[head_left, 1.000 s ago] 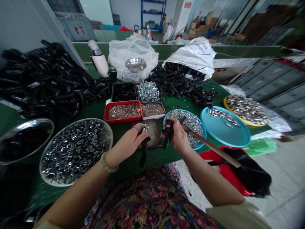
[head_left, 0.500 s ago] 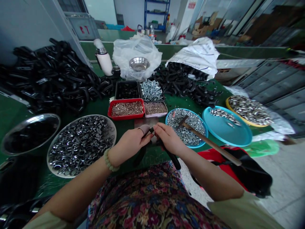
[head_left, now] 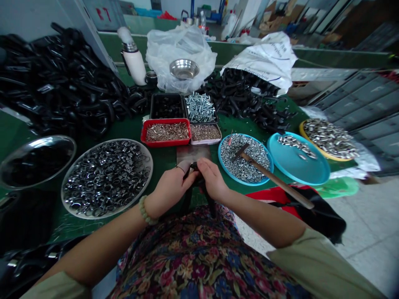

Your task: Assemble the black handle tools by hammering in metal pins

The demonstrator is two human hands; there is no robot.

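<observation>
My left hand [head_left: 171,187] and my right hand [head_left: 212,181] meet at the near edge of the green table [head_left: 162,155], both closed on a black handle assembly [head_left: 199,192] whose two arms hang down toward my lap. A small metal spring sits at its top, between my fingertips. A small metal plate [head_left: 190,153] lies just beyond my hands. To the right, a hammer [head_left: 271,176] rests with its head in a blue dish of small silver parts [head_left: 246,160].
A large dish of metal rings [head_left: 106,176] and a steel bowl [head_left: 34,160] lie left. Small trays of pins and screws [head_left: 182,120] stand ahead. Black handle piles [head_left: 59,87] fill the back. A teal plate [head_left: 299,160] and a yellow dish [head_left: 328,139] sit right.
My hands were apart, each holding a black piece; they came together and now grip the joined pieces closer to my body. The hammer stayed in the blue dish.
</observation>
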